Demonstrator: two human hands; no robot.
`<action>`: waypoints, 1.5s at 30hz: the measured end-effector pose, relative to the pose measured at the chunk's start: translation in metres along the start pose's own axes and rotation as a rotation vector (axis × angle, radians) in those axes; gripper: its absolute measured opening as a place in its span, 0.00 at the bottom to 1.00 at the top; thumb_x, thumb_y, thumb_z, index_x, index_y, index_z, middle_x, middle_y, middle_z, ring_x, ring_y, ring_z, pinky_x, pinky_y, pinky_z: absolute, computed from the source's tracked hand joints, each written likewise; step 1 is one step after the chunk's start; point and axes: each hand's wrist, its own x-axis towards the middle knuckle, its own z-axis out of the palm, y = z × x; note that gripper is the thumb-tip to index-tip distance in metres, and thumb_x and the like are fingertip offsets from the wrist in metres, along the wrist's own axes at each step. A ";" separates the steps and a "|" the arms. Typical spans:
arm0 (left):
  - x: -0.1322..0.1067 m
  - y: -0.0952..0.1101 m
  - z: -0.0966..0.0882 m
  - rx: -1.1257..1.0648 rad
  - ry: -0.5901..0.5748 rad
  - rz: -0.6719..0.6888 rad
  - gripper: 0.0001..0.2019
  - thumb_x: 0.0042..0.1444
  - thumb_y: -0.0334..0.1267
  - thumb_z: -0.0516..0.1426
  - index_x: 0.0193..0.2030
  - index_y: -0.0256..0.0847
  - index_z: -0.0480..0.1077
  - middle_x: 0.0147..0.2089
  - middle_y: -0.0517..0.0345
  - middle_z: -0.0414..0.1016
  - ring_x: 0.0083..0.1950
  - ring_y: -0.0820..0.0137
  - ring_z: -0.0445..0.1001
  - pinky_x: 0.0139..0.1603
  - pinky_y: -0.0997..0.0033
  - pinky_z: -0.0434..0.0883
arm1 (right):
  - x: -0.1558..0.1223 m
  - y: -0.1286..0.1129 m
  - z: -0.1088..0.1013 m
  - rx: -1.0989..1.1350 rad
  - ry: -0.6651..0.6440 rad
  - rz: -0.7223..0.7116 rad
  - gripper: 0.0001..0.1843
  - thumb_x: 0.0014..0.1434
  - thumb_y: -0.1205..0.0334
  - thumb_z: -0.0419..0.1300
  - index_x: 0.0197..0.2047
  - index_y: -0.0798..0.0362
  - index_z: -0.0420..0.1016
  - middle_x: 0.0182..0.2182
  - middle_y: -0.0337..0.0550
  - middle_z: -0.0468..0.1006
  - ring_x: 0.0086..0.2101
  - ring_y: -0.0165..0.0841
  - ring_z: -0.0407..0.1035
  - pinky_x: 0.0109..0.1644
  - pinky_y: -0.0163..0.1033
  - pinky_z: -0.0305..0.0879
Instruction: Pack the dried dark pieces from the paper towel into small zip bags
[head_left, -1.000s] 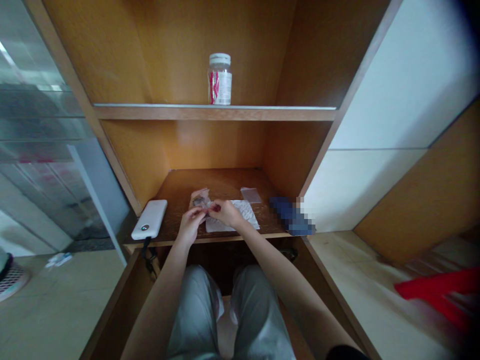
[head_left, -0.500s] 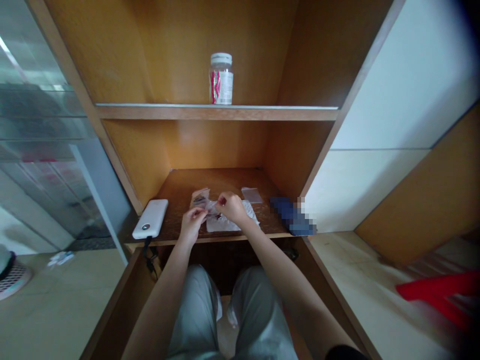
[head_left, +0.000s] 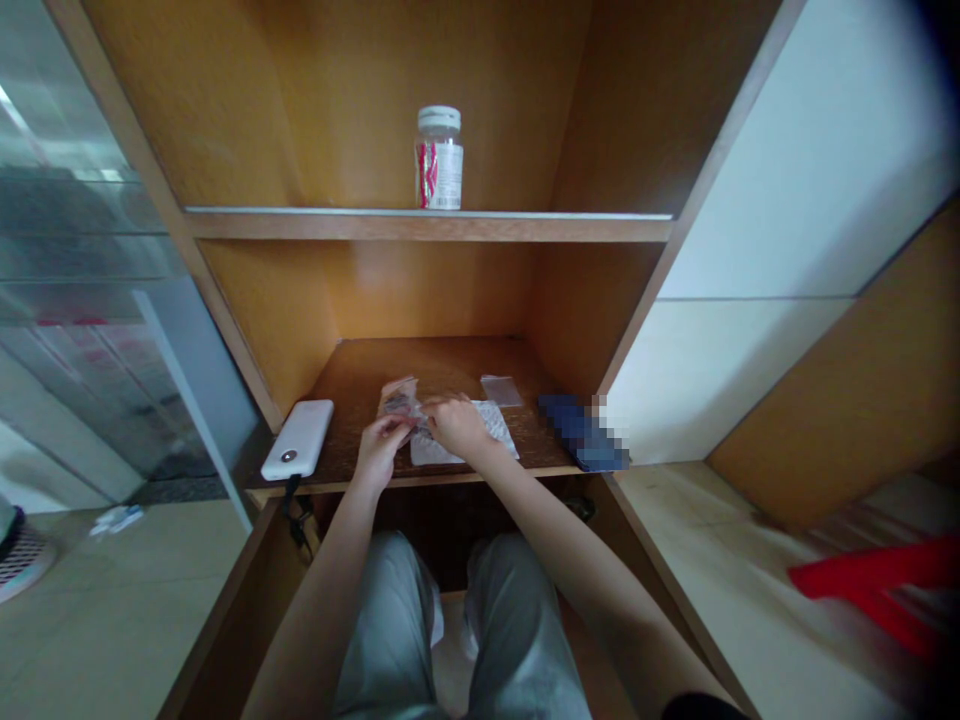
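Small clear plastic packet point(head_left: 400, 402) — left hand point(head_left: 381, 452) pinching it, right hand point(head_left: 459, 426) gripping its edge — above white paper point(head_left: 439, 452), lower centre

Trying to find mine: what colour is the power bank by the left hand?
The power bank is white, seen best in the head view.

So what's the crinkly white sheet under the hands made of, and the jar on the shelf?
The white sheet looks like thin paper or tissue: matte, with soft creases. The jar has a see-through body that could be glass or clear plastic; I can't tell which. Its white lid looks like shiny plastic.
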 end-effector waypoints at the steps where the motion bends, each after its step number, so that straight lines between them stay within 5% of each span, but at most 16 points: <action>1: -0.001 0.001 0.001 -0.017 0.002 -0.012 0.09 0.36 0.37 0.65 0.23 0.35 0.71 0.31 0.57 0.73 0.34 0.71 0.72 0.39 0.69 0.69 | 0.000 0.001 -0.001 0.014 -0.003 0.015 0.12 0.54 0.71 0.52 0.37 0.55 0.76 0.38 0.50 0.77 0.40 0.38 0.70 0.47 0.40 0.59; 8: 0.000 0.009 0.000 -0.277 0.030 -0.082 0.08 0.40 0.34 0.63 0.27 0.37 0.69 0.34 0.58 0.75 0.39 0.70 0.74 0.48 0.61 0.68 | 0.003 0.029 -0.004 0.519 0.173 0.169 0.09 0.52 0.59 0.58 0.34 0.52 0.79 0.34 0.46 0.79 0.34 0.36 0.73 0.37 0.36 0.65; 14: 0.003 0.008 -0.005 -0.382 -0.019 -0.085 0.07 0.43 0.33 0.61 0.30 0.39 0.67 0.35 0.60 0.76 0.41 0.67 0.75 0.52 0.55 0.65 | 0.011 0.035 -0.001 0.956 0.270 0.353 0.17 0.45 0.52 0.62 0.32 0.57 0.79 0.30 0.48 0.80 0.28 0.35 0.72 0.30 0.36 0.65; 24: -0.006 0.015 -0.004 -0.205 -0.378 -0.109 0.27 0.46 0.29 0.60 0.54 0.46 0.62 0.54 0.53 0.68 0.57 0.61 0.65 0.57 0.54 0.61 | 0.006 0.024 0.013 1.365 -0.067 0.397 0.20 0.45 0.50 0.62 0.32 0.60 0.77 0.24 0.46 0.77 0.21 0.28 0.67 0.25 0.33 0.60; 36: -0.004 0.013 -0.006 -0.265 -0.377 -0.083 0.23 0.48 0.28 0.59 0.52 0.47 0.61 0.53 0.57 0.69 0.55 0.65 0.66 0.59 0.54 0.59 | 0.003 0.027 0.019 1.468 -0.165 0.382 0.16 0.44 0.52 0.64 0.32 0.56 0.76 0.25 0.43 0.76 0.24 0.27 0.68 0.29 0.33 0.64; 40: -0.004 0.012 -0.006 -0.277 -0.285 -0.095 0.20 0.47 0.28 0.59 0.48 0.46 0.63 0.49 0.59 0.72 0.53 0.69 0.68 0.59 0.58 0.60 | 0.005 0.029 0.024 1.435 -0.047 0.476 0.13 0.45 0.54 0.63 0.30 0.56 0.74 0.26 0.43 0.76 0.25 0.28 0.68 0.28 0.32 0.63; 45: -0.003 0.011 -0.005 -0.269 -0.213 -0.102 0.20 0.46 0.28 0.61 0.47 0.44 0.64 0.47 0.57 0.73 0.53 0.68 0.68 0.57 0.60 0.62 | 0.014 0.027 0.042 1.401 0.351 0.654 0.13 0.53 0.55 0.52 0.38 0.52 0.70 0.42 0.47 0.74 0.39 0.32 0.70 0.40 0.36 0.65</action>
